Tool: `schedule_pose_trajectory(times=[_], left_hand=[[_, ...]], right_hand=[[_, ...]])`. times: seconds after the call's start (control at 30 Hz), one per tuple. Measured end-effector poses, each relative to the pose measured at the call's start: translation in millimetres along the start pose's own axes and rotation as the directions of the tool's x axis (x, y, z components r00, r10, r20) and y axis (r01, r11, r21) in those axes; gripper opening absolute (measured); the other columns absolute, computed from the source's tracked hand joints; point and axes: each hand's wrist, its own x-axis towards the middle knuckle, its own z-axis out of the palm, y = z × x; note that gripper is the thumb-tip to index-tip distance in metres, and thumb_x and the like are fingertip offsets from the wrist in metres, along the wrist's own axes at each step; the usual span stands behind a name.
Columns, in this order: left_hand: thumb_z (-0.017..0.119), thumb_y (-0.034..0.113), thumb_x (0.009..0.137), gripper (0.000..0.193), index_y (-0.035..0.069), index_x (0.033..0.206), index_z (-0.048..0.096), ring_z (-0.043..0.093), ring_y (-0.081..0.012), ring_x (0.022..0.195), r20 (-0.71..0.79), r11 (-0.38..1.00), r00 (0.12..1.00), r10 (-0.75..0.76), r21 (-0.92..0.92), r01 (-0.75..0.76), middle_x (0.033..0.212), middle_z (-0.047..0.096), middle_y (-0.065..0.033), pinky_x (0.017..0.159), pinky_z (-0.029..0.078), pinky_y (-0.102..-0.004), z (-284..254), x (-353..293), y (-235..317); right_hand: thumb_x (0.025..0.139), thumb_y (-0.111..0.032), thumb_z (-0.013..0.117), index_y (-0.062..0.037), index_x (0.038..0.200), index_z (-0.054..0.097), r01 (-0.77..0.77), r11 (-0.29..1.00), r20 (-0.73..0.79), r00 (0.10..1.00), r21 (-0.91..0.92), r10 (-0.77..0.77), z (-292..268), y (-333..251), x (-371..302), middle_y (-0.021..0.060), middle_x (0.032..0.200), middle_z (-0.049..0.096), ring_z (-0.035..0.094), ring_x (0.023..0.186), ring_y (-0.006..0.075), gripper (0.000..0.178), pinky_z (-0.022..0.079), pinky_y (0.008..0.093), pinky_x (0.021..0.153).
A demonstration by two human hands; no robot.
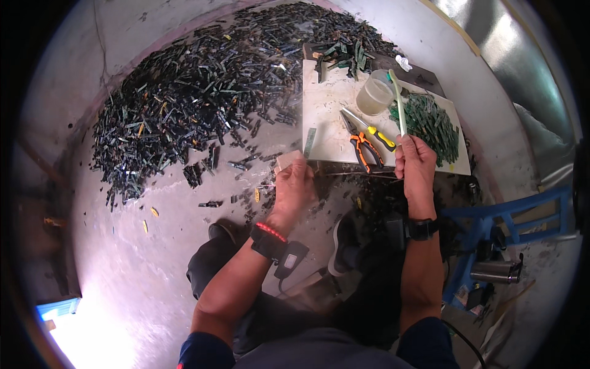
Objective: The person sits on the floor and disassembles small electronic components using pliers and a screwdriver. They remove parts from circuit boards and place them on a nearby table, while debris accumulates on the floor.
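Note:
My right hand (416, 165) is closed around the pale handle of a toothbrush (399, 107), its green-bristled head pointing up beside a cup. My left hand (294, 187), slightly blurred, grips a small flat tan piece (287, 160) just off the board's near left corner. The white board (326, 104) carries a translucent cup (375, 95) of cloudy liquid. Orange-and-black pliers (364, 146) and a yellow-handled screwdriver (382, 138) lie between my hands. A heap of green strips (433, 128) covers the board's right side; a single green strip (310, 142) lies at its left edge.
A large pile of dark strips (184, 104) spreads over the floor at left and far side. More dark strips (350, 58) sit at the board's far edge, near a crumpled white scrap (404, 63). A blue plastic chair (516, 215) and a metal flask (495, 271) stand at right.

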Motion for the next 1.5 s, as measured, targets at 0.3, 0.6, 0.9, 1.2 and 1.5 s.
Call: schedule_pose_trajectory(times=[0.3, 0.6, 0.9, 1.2, 1.5], left_hand=[[0.054, 0.048, 0.092, 0.043, 0.009, 0.074, 0.052, 0.033, -0.0083, 0.043, 0.018, 0.999, 0.999, -0.048, 0.014, 0.048, 0.056, 0.039, 0.0034, 0.044, 0.038, -0.0256, -3.4, -2.9, -0.7], [0.054, 0.043, 0.093, 0.039, 0.008, 0.077, 0.053, 0.037, -0.0075, 0.048, 0.048, 0.996, 0.997, -0.063, 0.064, 0.060, 0.062, 0.042, 0.0021, 0.043, 0.039, -0.0253, -6.5, 8.3, -14.3], [0.055, 0.044, 0.093, 0.039, 0.008, 0.078, 0.053, 0.037, -0.0082, 0.048, 0.027, 0.993, 0.994, -0.104, 0.052, 0.103, 0.061, 0.041, 0.0027, 0.045, 0.040, -0.0253, -2.3, 6.2, -7.8], [0.053, 0.045, 0.093, 0.041, 0.006, 0.080, 0.054, 0.039, -0.0089, 0.051, 0.040, 0.993, 0.996, -0.074, 0.100, 0.069, 0.064, 0.043, 0.0016, 0.046, 0.041, -0.0255, -5.8, 8.6, -10.2], [0.051, 0.044, 0.093, 0.040, 0.006, 0.081, 0.053, 0.040, -0.0104, 0.051, -0.004, 0.990, 0.993, -0.121, 0.068, 0.121, 0.065, 0.044, -0.0001, 0.046, 0.041, -0.0266, -7.7, 9.4, -7.4]], right_hand=[[0.093, -0.018, 0.057, -0.0009, 0.092, 0.061, -0.049, 0.998, -0.019, 0.999, 0.030, 0.050, 3.9, 3.7, -0.2, -0.0011, 0.064, 0.053, 0.042, 0.047, 0.0039, 0.018, 0.034, 0.0199, 0.039], [0.095, -0.018, 0.054, 0.0009, 0.096, 0.060, -0.025, 0.998, -0.005, 1.000, 0.057, 0.025, 14.8, 1.7, -9.0, -0.0015, 0.063, 0.051, 0.041, 0.046, 0.0044, 0.020, 0.035, 0.0204, 0.039], [0.096, -0.033, 0.053, -0.0017, 0.095, 0.061, -0.018, 0.996, -0.056, 0.998, 0.090, 0.023, 13.3, 1.3, -5.1, -0.0041, 0.055, 0.040, 0.034, 0.043, 0.0037, 0.032, 0.030, 0.0207, 0.038], [0.097, -0.028, 0.052, -0.0024, 0.090, 0.060, 0.045, 0.999, -0.106, 0.993, 0.019, -0.043, 12.0, 10.9, -2.5, -0.0022, 0.061, 0.047, 0.040, 0.047, 0.0045, 0.028, 0.035, 0.0210, 0.039], [0.098, -0.026, 0.049, -0.0018, 0.102, 0.057, -0.053, 0.992, 0.164, 0.984, -0.118, 0.072, 9.8, -7.5, -27.6, -0.0050, 0.066, 0.043, 0.035, 0.052, 0.0023, 0.025, 0.032, 0.0190, 0.045]])
